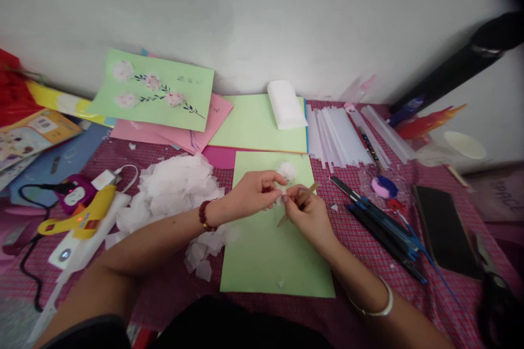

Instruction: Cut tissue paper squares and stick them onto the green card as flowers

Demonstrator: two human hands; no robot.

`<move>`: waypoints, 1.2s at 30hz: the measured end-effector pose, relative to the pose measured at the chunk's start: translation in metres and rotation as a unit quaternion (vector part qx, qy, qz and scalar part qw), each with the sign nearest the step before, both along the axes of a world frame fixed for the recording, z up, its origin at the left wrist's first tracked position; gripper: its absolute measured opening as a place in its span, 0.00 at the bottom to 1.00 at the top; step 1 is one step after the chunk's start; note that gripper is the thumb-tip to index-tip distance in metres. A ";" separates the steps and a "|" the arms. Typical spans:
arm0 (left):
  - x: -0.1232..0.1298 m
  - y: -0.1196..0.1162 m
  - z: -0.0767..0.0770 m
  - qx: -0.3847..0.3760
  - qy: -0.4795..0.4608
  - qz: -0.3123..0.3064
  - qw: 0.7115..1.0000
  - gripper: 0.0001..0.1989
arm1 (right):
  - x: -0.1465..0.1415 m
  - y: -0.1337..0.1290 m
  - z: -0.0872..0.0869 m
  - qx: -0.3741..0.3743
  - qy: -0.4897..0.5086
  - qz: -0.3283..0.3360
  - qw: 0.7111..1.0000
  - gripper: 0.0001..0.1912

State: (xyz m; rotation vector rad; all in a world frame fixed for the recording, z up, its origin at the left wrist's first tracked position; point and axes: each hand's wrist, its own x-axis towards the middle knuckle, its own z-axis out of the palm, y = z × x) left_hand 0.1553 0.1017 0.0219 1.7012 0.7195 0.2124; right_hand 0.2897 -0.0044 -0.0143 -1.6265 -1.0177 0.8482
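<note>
My left hand (251, 194) pinches a small piece of white tissue paper (280, 199) between thumb and fingers. The fingertips of my right hand (310, 217) meet it there, and a flat tan stick (313, 187) runs through that hand's grip. Both hands hover over a light green sheet (278, 264). A round white paper puff (287, 170) rests near the sheet's top edge, just beyond my fingers. Left of the sheet spreads a heap of cut white paper pieces (174, 188).
A finished flower picture (164, 95) leans at the back left. Glue sticks (338, 133), a utility knife (382, 223) and a dark phone (446, 229) lie on the right. At left, a yellow glue gun (94, 212) rests on a white power strip (73, 248). A white tissue pack (286, 104) sits behind.
</note>
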 end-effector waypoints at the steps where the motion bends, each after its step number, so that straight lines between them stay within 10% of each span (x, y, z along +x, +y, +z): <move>1: -0.005 0.003 0.001 0.018 0.005 0.000 1.000 0.12 | 0.001 0.000 -0.001 -0.007 0.030 0.000 1.000 0.08; 9: -0.036 0.022 0.022 0.342 0.078 -0.056 0.935 0.21 | 0.003 0.002 0.002 -0.014 0.123 0.046 0.991 0.10; 15: -0.006 0.033 0.025 0.118 0.018 -0.160 0.980 0.03 | 0.011 -0.006 -0.004 0.041 0.124 0.113 0.985 0.06; 21: 0.001 0.078 0.011 0.005 -0.055 0.048 0.997 0.03 | 0.040 -0.007 -0.020 0.150 0.069 0.057 0.985 0.10; 25: 0.003 0.091 -0.010 -0.040 -0.069 0.074 0.994 0.05 | 0.039 -0.005 -0.023 0.151 0.005 0.084 0.985 0.10; 36: -0.004 0.103 -0.037 -0.087 -0.026 -0.071 0.993 0.03 | 0.037 -0.004 -0.026 0.177 -0.093 0.058 0.978 0.12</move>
